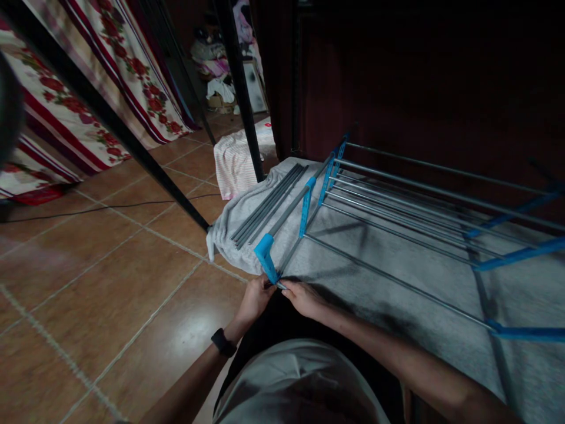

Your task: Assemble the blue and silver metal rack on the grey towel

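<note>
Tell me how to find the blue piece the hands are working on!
Look at the grey cloth spread over the tiled floor, with a rack of metal rods lying on it. At its near-left corner, both hands meet: left hand, right hand. The blue plastic connector rises just above them; it is the nearest blue piece and a lighter, brighter blue than the others.

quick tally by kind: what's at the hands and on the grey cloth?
Hands: 2, left hand and right hand, both at the end of one blue connector
Bundle of loose grey rods: 1
Rack frame of rods and blue bars: 1
Grey cloth: 1
Total: 5, hands included; connector belongs to the frame
</note>
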`<state>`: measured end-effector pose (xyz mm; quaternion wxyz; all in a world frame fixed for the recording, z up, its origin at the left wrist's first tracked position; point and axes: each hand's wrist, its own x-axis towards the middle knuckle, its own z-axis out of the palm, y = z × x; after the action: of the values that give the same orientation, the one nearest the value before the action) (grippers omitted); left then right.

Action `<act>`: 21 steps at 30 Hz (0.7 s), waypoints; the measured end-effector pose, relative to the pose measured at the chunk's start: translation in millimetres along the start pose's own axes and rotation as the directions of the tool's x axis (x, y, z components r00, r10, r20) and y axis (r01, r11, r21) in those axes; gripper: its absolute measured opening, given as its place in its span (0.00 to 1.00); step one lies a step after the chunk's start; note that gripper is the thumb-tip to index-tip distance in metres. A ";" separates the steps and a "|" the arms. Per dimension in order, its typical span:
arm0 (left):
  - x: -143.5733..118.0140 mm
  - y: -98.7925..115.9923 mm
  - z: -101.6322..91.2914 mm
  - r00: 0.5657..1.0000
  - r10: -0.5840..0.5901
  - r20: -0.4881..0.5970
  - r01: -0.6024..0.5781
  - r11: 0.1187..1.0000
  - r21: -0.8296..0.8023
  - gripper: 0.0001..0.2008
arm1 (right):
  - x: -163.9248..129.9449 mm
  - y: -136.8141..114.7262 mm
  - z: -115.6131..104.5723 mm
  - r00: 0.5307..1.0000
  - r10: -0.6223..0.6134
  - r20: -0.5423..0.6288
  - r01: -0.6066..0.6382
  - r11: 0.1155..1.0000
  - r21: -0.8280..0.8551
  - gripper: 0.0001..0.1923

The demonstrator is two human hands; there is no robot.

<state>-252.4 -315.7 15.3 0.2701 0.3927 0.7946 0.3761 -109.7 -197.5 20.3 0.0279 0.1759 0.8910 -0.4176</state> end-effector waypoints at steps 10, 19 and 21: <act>-1.9 -2.8 10.2 0.999 0.054 0.000 -0.053 0.994 0.100 0.09 | -6.2 2.0 -2.5 0.999 -0.028 -0.019 0.028 0.999 0.017 0.22; -3.0 4.0 15.2 0.999 0.052 0.017 -0.054 0.977 0.206 0.08 | -7.9 4.0 -4.3 1.000 -0.006 0.009 0.005 1.000 0.007 0.21; -3.6 7.6 14.6 0.999 0.022 0.036 -0.031 0.963 0.270 0.06 | -7.3 5.8 -2.9 0.999 0.031 0.019 -0.030 0.999 -0.020 0.19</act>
<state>-236.7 -309.9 13.6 0.2220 0.4424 0.8286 0.2614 -100.6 -194.0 19.3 0.0448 0.1851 0.8918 -0.4103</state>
